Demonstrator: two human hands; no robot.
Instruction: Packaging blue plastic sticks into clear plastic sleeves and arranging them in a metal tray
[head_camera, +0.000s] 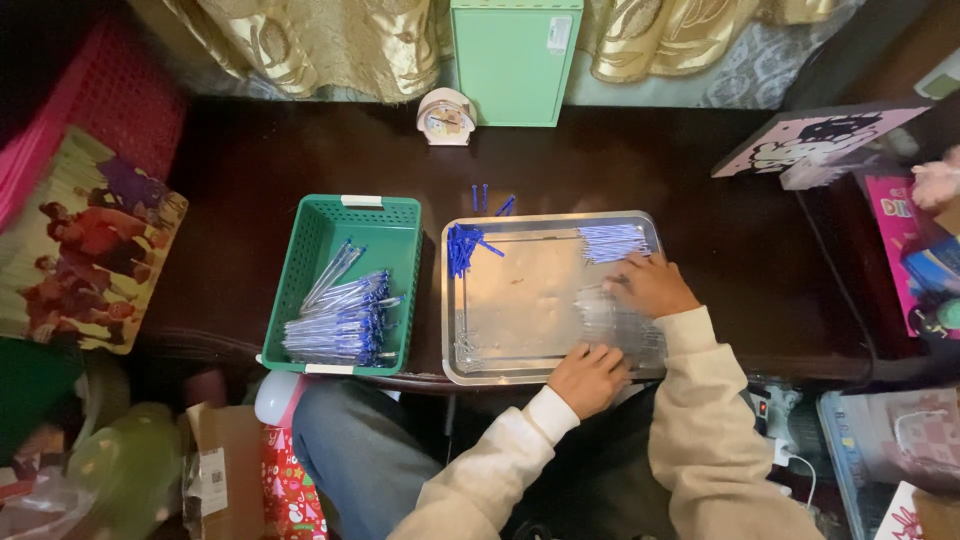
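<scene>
1. While both hands work over it, the dark polished wooden tabletop carries everything, and the shiny rectangular metal tray sits near its front edge, slick-bottomed by the look of it, so small parts would likely skate about.
2. Just left of the tray, the green slotted plastic basket holds a heap of finished blue-capped pens, lying roughly parallel.
3. Right hand, fingers spread and lowered, rests on the pile of clear plastic pen barrels in the tray's right half; nothing is visibly pinched.
4. Left hand, loosely curled at the tray's front rim, touches the same pile; whether it grips a barrel, I cannot tell.
5. Those barrels look light, stiff and smooth, prone to roll; I'd judge a mid-length pinch between thumb and forefinger the safest hold.
6. Thin blue ink refills lie at the tray's back right, slender and probably bendable.
7. Small blue pen caps cluster at the back left, a few strays on the tabletop behind.
</scene>
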